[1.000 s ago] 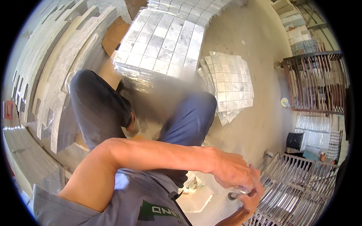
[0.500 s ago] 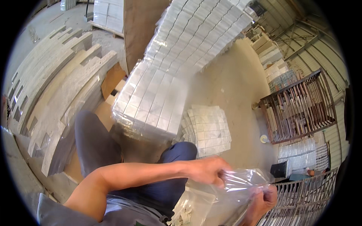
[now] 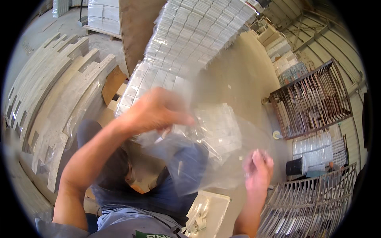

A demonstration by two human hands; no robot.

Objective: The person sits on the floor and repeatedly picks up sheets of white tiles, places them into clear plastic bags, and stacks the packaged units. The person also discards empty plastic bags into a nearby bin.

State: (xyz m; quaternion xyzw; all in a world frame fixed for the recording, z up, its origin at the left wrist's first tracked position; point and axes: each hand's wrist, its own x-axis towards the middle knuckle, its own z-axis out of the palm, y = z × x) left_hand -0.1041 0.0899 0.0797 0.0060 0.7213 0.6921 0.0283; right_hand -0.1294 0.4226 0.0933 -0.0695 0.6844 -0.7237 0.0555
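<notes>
A clear plastic bag is stretched in the air in front of me, over my knees. My left hand is raised and pinches its upper left edge. My right hand grips the bag's lower right edge, lower and to the right. Both hands are blurred. Through the bag I see a small stack of white mosaic tile sheets lying on the concrete floor. A white tray with small pieces in it sits below the bag, by my right forearm.
A tall wrapped stack of tile sheets rises ahead. Long stone strips lie to the left. A rusty metal cage rack stands at the right, and metal grid racks sit at the lower right.
Both hands have lifted the plastic bag and pulled it wide open between them. The left hand rose up and left. The view tilted upward.
</notes>
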